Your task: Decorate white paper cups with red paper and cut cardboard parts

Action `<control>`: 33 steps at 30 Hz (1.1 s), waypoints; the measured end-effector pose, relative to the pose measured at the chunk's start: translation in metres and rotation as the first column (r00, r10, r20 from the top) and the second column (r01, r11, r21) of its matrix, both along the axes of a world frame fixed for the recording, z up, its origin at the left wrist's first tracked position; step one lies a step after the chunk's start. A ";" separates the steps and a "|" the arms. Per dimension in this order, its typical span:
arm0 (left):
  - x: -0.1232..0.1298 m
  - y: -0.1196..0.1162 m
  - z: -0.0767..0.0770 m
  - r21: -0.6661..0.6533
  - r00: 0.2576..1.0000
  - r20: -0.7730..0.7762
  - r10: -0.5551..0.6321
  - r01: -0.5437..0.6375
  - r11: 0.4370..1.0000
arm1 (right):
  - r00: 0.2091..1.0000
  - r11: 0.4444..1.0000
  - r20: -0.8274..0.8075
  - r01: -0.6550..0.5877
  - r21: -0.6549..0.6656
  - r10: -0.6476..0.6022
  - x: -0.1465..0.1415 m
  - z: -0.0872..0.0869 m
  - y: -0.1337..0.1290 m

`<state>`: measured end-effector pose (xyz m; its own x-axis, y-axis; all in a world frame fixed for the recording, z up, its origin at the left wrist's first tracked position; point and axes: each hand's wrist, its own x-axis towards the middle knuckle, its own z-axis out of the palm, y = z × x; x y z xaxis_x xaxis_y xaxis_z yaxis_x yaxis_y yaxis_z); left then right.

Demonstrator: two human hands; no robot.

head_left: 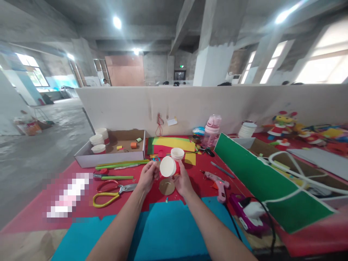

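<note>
A white paper cup with some red on its side (168, 166) is tilted with its mouth toward me, and my right hand (183, 180) is closed around it. Just behind it stands another white cup (177, 153). My left hand (148, 175) is left of the cup, its fingers pinched together; what they hold, if anything, is too small to make out. Below the cup a round brown disc (166, 186) lies on the red table cover. Scissors with red and yellow handles (108, 195) lie to the left, and a pink glue gun (217, 184) rests on the right.
A box holding cups (108, 159) stands at the back left. Coloured sheets (174, 144) and a pink bottle (212, 129) are at the back. A green-sided box (261, 181), a purple power strip (248, 217) and black cables are on the right. Blue sheets (168, 232) lie in front.
</note>
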<state>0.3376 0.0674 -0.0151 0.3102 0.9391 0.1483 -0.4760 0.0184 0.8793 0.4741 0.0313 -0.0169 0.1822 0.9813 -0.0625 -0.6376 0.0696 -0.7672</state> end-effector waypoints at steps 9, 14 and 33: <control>-0.007 -0.002 0.009 0.219 0.982 -0.185 0.034 0.008 0.976 | 0.993 0.998 -0.108 0.042 -0.049 -0.048 0.005 0.004 0.002; -0.005 -0.005 0.006 0.274 0.944 -0.327 -0.033 0.128 0.953 | 0.995 0.992 -0.101 -0.001 -0.124 -0.011 0.004 -0.003 0.004; -0.010 0.003 -0.003 0.688 0.556 -0.453 0.697 -0.279 0.670 | 0.961 0.998 -0.274 -0.054 -0.032 0.043 0.005 -0.007 0.008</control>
<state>0.3277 0.0704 -0.0181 0.0260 0.8073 0.5896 0.4190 -0.5443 0.7268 0.4790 0.0393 -0.0243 0.1054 0.9843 -0.1418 -0.8250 0.0069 -0.5651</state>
